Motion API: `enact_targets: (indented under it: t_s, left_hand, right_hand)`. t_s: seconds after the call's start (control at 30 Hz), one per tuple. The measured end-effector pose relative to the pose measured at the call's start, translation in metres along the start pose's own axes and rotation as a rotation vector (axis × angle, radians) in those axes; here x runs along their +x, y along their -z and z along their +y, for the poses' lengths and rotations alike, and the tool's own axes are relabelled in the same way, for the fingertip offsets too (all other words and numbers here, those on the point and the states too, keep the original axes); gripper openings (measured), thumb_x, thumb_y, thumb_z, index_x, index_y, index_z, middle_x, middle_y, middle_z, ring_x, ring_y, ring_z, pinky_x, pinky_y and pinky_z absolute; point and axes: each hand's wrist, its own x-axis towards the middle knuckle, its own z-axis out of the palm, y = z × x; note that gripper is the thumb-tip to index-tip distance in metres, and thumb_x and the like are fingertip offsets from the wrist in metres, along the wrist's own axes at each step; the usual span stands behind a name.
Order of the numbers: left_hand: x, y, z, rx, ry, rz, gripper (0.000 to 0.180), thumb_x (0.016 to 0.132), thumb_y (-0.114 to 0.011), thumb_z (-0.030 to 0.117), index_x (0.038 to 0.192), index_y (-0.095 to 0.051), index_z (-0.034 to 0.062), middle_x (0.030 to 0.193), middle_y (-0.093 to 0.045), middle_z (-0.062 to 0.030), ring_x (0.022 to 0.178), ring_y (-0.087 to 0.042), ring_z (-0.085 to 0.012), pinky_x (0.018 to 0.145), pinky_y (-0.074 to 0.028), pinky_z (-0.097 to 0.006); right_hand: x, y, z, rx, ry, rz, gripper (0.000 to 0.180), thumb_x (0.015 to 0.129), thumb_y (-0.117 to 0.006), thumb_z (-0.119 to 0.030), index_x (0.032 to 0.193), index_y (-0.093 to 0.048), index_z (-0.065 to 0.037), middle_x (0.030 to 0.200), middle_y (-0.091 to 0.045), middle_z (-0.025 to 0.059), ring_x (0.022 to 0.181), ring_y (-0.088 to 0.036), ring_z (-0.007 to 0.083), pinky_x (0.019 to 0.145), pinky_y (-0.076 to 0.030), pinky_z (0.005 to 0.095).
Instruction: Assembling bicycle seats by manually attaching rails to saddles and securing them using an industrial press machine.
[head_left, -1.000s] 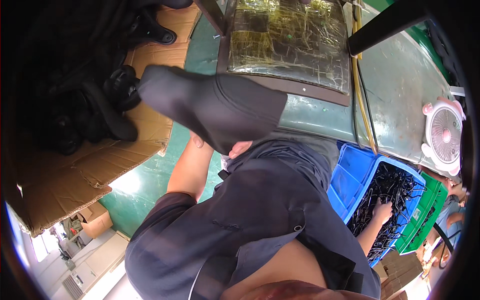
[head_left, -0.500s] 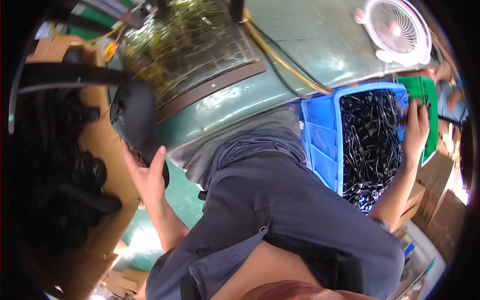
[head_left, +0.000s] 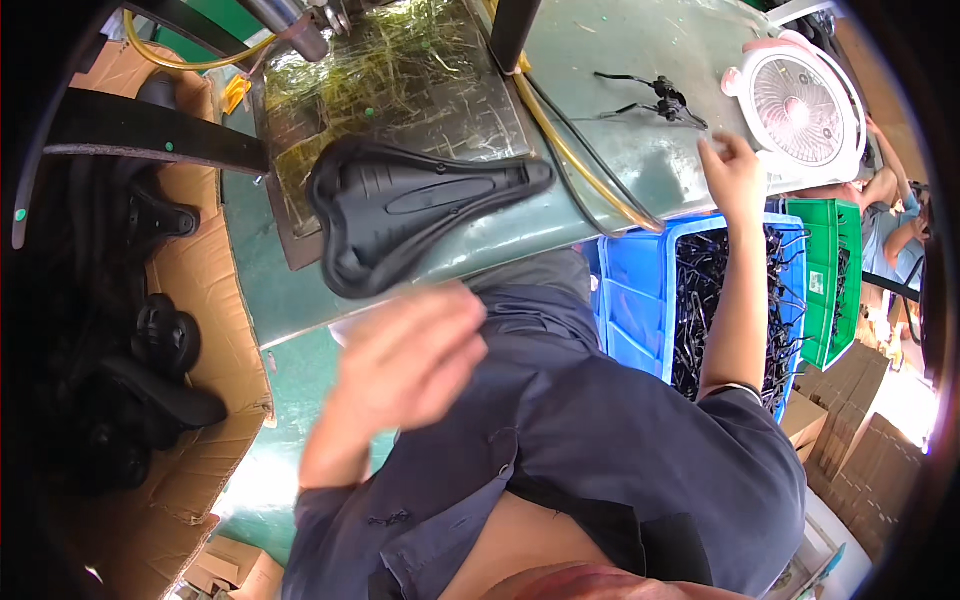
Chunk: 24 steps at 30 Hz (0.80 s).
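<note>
Now our black bicycle saddle (head_left: 415, 212) lies released on the green workbench (head_left: 610, 60), ribbed underside up; left hand (head_left: 415, 355) open below it, right hand (head_left: 733, 170) empty beside the fan (head_left: 800, 105).

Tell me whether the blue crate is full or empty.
Well filled: the blue crate holds a heap of black metal parts reaching near its rim.

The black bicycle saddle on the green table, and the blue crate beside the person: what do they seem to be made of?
The black bicycle saddle looks like moulded plastic or synthetic leather, matte with a soft sheen and pressed grooves. The blue crate appears to be rigid plastic: uniform colour, glossy, with ribbed walls.
</note>
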Motion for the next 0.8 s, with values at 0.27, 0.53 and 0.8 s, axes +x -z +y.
enact_targets:
  t_s: [0.27,0.53,0.8]
  left_hand:
    - [0.076,0.050,-0.091,0.345,0.111,-0.163,0.052,0.080,-0.091,0.027,0.122,-0.071,0.0028,0.124,-0.071,-0.0150,0.112,-0.069,-0.0363,0.095,-0.056,-0.045]
    - [0.010,0.011,-0.111,0.204,0.220,0.282,0.029,0.083,-0.087,0.005,0.110,-0.077,0.0006,0.111,-0.077,-0.0146,0.103,-0.073,-0.0305,0.093,-0.057,-0.036]
    - [0.005,-0.020,-0.121,0.130,0.299,0.547,0.025,0.093,-0.084,0.009,0.115,-0.077,-0.0002,0.116,-0.079,-0.0126,0.109,-0.073,-0.0240,0.097,-0.055,-0.034]
  right_hand:
    - [0.052,-0.034,-0.031,0.136,0.694,-0.083,0.060,0.085,-0.084,-0.025,0.140,-0.067,-0.006,0.129,-0.066,0.0160,0.119,-0.066,0.0344,0.102,-0.053,0.0412]
    - [-0.039,-0.005,-0.106,0.593,0.767,-0.138,0.056,0.076,-0.088,-0.010,0.129,-0.072,-0.001,0.102,-0.062,0.0090,0.090,-0.060,0.0214,0.080,-0.049,0.0311]
    - [-0.114,-0.050,-0.197,0.709,1.146,-0.315,0.065,0.071,-0.094,-0.020,0.129,-0.072,0.000,0.108,-0.071,0.0154,0.089,-0.072,0.0316,0.074,-0.060,0.0371]
